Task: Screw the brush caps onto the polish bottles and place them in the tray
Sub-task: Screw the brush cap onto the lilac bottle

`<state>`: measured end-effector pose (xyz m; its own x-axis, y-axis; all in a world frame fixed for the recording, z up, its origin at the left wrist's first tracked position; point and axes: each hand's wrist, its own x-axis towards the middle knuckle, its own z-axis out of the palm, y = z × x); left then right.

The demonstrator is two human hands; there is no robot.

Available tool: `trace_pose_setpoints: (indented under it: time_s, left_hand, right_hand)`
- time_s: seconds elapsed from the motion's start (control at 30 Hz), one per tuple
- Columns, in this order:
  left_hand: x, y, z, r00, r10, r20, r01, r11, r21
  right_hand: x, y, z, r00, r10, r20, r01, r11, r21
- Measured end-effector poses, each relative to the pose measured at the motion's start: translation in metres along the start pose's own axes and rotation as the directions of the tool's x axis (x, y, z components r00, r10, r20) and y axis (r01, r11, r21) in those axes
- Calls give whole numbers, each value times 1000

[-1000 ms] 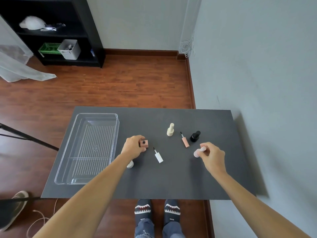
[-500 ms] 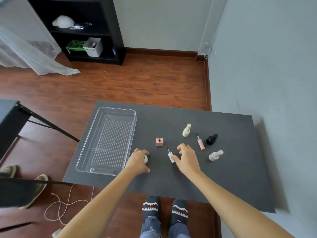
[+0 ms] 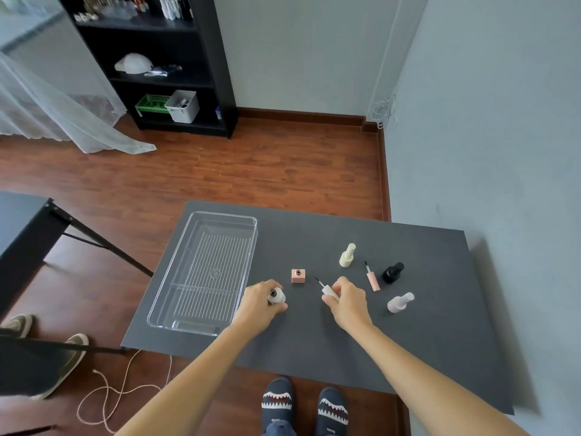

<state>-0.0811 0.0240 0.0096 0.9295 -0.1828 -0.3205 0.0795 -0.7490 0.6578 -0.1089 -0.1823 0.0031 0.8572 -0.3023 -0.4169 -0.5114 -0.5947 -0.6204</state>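
Note:
My left hand (image 3: 259, 305) grips an open white round polish bottle (image 3: 276, 296) standing on the dark table (image 3: 424, 357). My right hand (image 3: 347, 302) holds a white brush cap (image 3: 328, 290), its brush tip pointing up and to the left, just above the table. Between the hands stands an open pink square bottle (image 3: 298, 275). Its pink brush cap (image 3: 372, 278) lies to the right. Three capped bottles stand nearby: cream (image 3: 347, 255), black (image 3: 392, 272) and pale pink (image 3: 400, 302). The clear tray (image 3: 176, 297) sits empty at the left.
The table's right edge runs close to a grey wall. A second dark table (image 3: 22, 221) stands at the left, with another person's shoes (image 3: 67, 357) under it. A cord (image 3: 103, 394) lies on the wooden floor. A black shelf unit (image 3: 163, 58) stands at the back.
My left hand left the pink bottle and closed on the white bottle. My right hand left the pale pink bottle, moved left and picked up the white brush cap. The camera shifted.

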Motion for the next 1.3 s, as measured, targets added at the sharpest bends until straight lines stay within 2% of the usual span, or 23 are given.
trace_pose_setpoints:
  time_s: [0.13,0.23,0.4,0.47,0.6,0.77,0.87,1.13,1.3]
  left_hand:
    - [2,43,-23,993,95,-69,-103,987,-120]
    - [2,80,-42,982,159,-105,-178,963,-202]
    - [-1,141,-70,959,242,-146,-277,908,-314]
    - [-3,163,-81,942,281,-186,-329,885,-329]
    - [-9,200,-104,898,346,-272,-425,840,-336]
    - [-13,232,-125,858,379,-345,-488,811,-323]
    - [-13,245,-131,850,386,-359,-499,810,-309]
    - [-11,262,-135,837,405,-367,-516,806,-288]
    - [-14,270,-137,837,411,-360,-525,788,-321]
  right_hand:
    - [-14,-19,-47,991,-112,-67,124,969,215]
    - [-25,-44,-87,970,-173,-168,218,928,301]
    - [-40,-91,-156,925,-257,-279,372,757,537]
    - [-46,-111,-181,885,-323,-335,464,676,573]
    - [-59,-145,-223,765,-488,-420,644,582,496]
    - [-70,-173,-257,644,-650,-403,757,617,216]
    - [-75,-184,-271,600,-696,-395,787,603,133]
    - [-70,-195,-287,586,-734,-343,797,598,82]
    - [-70,-197,-287,590,-769,-244,798,602,33]
